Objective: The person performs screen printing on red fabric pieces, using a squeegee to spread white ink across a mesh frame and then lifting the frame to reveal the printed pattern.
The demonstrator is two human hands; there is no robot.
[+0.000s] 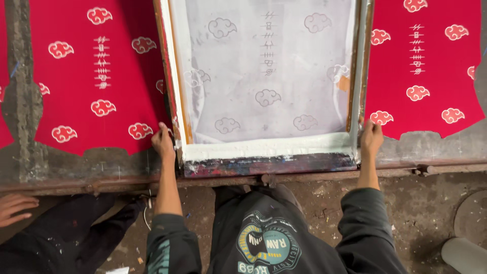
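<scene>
A wooden printing screen frame (269, 163) lies flat on the long table, its pale mesh (264, 76) showing cloud shapes and a column of marks. White ink (264, 147) is pooled along the near edge of the mesh. My left hand (163, 142) grips the frame's near left corner. My right hand (371, 138) grips its near right corner. Red fabric (101, 76) printed with white clouds lies left of the frame, and a second red piece (426, 66) lies to the right.
The grey, stained table edge (304, 177) runs across in front of me. Another person's hand (15, 208) and dark sleeve show at lower left. A pale cylinder (464, 253) lies on the dirty floor at lower right.
</scene>
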